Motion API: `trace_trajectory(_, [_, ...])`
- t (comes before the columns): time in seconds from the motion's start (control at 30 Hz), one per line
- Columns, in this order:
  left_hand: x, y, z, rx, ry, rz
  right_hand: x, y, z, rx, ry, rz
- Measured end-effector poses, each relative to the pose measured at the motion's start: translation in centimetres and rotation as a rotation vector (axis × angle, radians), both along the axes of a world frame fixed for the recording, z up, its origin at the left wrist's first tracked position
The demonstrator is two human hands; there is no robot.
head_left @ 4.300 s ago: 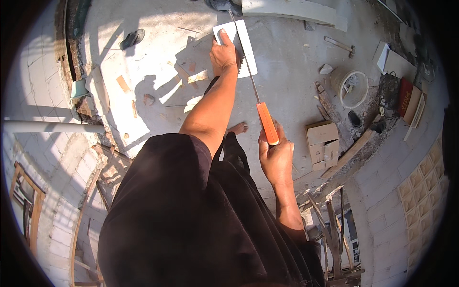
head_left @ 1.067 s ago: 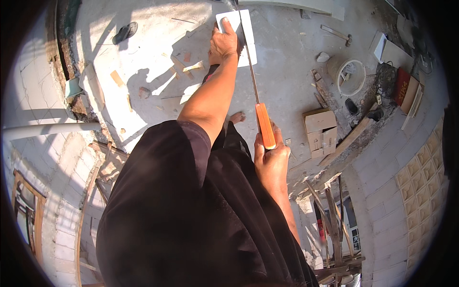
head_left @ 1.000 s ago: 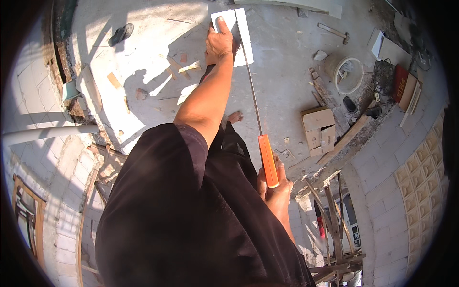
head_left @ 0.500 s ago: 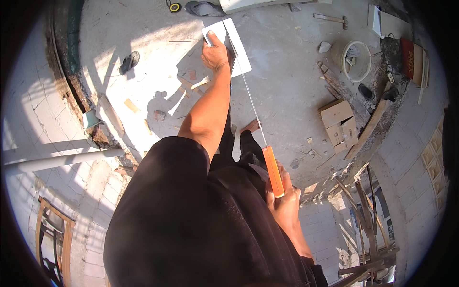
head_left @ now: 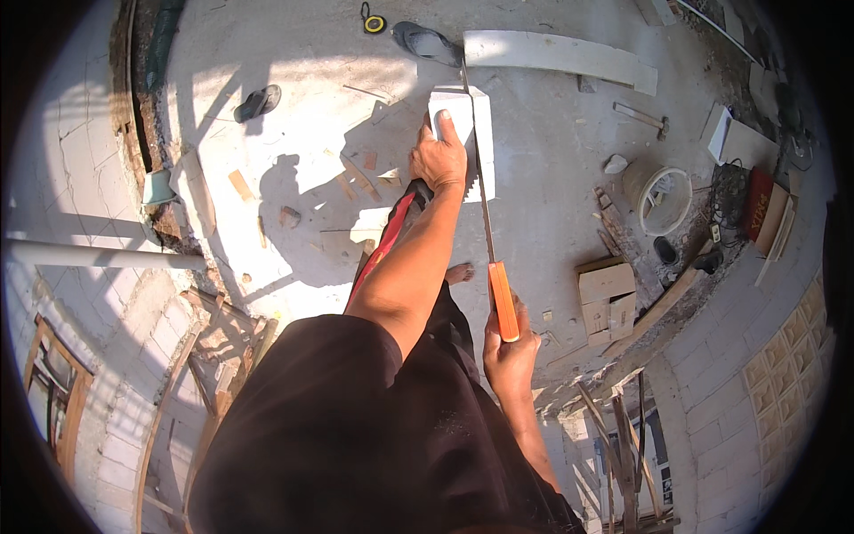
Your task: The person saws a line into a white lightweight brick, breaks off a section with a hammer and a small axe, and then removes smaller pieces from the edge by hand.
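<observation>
My left hand (head_left: 438, 162) presses on a white block (head_left: 455, 104), thumb lying on its top and fingers curled over the left side. My right hand (head_left: 511, 356) grips the orange handle (head_left: 503, 307) of a handsaw, nearer my body. The saw's long thin blade (head_left: 488, 233) runs away from me through a dark cut line in the block, and its tip sticks out past the far end. Some teeth show beside the near right part of the block. What supports the block from below is hidden.
A long white slab (head_left: 560, 60) and a grey sandal (head_left: 427, 43) lie beyond the block. On the right are a hammer (head_left: 642, 116), a white bucket (head_left: 665, 203) and a cardboard box (head_left: 608, 298). Wood scraps (head_left: 240, 185) litter the floor at left.
The saw has been pushed away from me, so its handle is closer to the block and the tip reaches farther beyond it. My left hand stays on the block. The whole view has shifted.
</observation>
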State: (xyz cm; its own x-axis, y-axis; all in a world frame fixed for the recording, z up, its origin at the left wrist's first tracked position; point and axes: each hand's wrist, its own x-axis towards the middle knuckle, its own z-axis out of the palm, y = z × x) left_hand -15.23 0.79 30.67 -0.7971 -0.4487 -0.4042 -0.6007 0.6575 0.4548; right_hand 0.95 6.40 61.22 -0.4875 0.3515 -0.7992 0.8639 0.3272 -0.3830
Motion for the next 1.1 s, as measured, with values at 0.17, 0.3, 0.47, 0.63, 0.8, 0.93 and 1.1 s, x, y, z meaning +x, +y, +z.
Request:
trace_trajectory(0.17, [0.7, 0.4, 1.4, 0.077, 0.134, 0.058, 2.9, -1.5, 2.8, 0.080, 0.056, -0.071])
trace_trajectory(0.3, [0.2, 0.4, 1.9, 0.093, -0.047, 0.037, 10.5, -2.9, 8.5, 0.135, -0.098, -0.090])
trace_trajectory(0.47, [-0.6, 0.4, 2.7, 0.146, 0.017, 0.070, 1.2, -0.9, -0.7, 0.094, 0.103, 0.056])
trace_trajectory(0.63, [-0.2, 0.3, 1.1, 0.121, 0.073, 0.041, 5.6, -2.0, 5.2, 0.183, 0.142, 0.092])
trace_trajectory(0.8, [0.8, -0.3, -1.7, 0.060, 0.219, 0.007, 4.5, -1.4, 3.1, 0.159, 0.154, 0.097])
trace_trajectory(0.93, [-0.2, 0.2, 0.8, 0.018, -0.008, 0.042, 0.1, -0.1, 0.0, 0.025, -0.077, 0.025])
trace_trajectory(1.1, [0.1, 0.6, 0.2, 0.063, 0.091, 0.018, 6.8, -0.1, 7.8, 0.041, 0.099, -0.023])
